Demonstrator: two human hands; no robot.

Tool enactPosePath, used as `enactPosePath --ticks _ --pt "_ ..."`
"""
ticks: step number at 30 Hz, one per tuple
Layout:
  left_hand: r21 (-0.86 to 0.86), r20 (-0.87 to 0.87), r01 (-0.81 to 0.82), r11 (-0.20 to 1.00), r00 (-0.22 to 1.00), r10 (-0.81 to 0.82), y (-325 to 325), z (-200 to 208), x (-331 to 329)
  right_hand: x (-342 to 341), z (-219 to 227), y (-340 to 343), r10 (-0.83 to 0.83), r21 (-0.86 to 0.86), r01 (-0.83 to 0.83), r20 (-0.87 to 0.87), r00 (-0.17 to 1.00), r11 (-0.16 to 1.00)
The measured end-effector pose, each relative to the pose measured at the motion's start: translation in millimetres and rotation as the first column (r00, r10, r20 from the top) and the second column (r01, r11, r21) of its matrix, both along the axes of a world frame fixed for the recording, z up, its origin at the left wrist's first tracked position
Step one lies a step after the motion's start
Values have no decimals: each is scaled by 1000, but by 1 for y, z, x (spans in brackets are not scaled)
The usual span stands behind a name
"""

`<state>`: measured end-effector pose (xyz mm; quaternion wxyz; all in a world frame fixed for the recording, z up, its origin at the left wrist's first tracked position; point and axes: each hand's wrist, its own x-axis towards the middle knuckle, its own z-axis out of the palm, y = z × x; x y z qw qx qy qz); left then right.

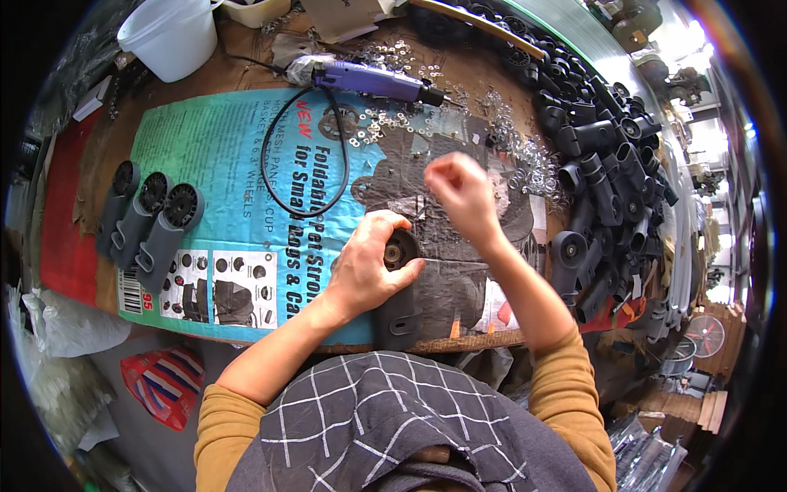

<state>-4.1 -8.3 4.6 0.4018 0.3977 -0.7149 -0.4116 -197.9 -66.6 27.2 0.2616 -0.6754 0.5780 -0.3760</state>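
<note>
My left hand (365, 262) grips the round end of a dark plastic wheel bracket (397, 321), thumb and fingers around its rim. A round metal-looking part shows in the middle of that end. The bracket's slotted end points toward me at the table's near edge. Above and to its right, my right hand (461, 193) hangs over the dark worn patch of the work surface, fingers curled together. Whatever they hold, if anything, is hidden. Beyond both hands lies a purple power screwdriver (369, 80), its bit pointing right, near scattered pale washers (393, 127).
Three grey brackets with black wheels (170, 230) stand in a row at left. Loose small metal parts (531, 176) spread right of my right hand, beside a heap of black brackets (611, 164). A black cable (265, 164) loops across the printed cardboard (221, 139). A white bucket (170, 41) stands far left.
</note>
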Motion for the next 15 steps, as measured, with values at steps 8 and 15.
enactPosePath --ticks 8,15 --pt "61 -47 -55 997 997 58 5 -3 0 5 -34 -96 -74 -124 17 -472 879 992" --pt "17 -50 -90 996 995 91 3 -7 -4 22 10 -40 -1 -148 -28 -190 982 989"
